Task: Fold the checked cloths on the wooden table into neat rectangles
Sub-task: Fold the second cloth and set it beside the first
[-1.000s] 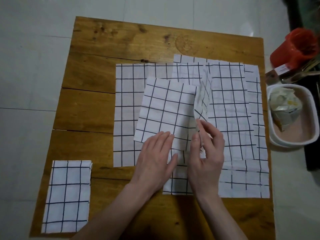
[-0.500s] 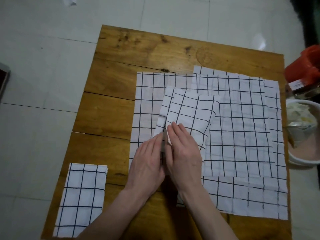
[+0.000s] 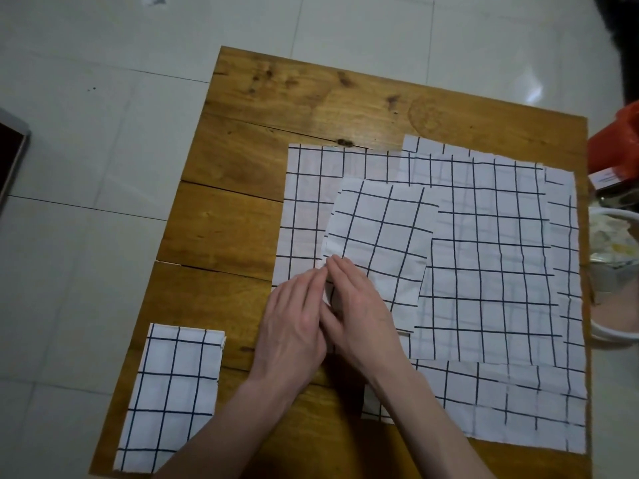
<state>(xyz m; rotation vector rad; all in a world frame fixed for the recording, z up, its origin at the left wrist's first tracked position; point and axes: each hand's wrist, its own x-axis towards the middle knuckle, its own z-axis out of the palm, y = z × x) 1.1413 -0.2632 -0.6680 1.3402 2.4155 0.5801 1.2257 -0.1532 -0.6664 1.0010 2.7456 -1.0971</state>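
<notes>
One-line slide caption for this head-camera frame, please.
Both hands, left hand and right hand, press a folded checked cloth atop unfolded cloths on the wooden table.

no readable text, label on red object (image 3: 610, 176) blurred

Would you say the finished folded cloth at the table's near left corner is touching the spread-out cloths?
Apart. The head view shows bare wooden table between the folded cloth and the spread-out cloths on the right.

Thin matt cotton-like checked cloths (image 3: 484, 264) on a knotty, cracked, satin-varnished wooden table (image 3: 311, 98); glossy floor tiles (image 3: 86, 236).
</notes>
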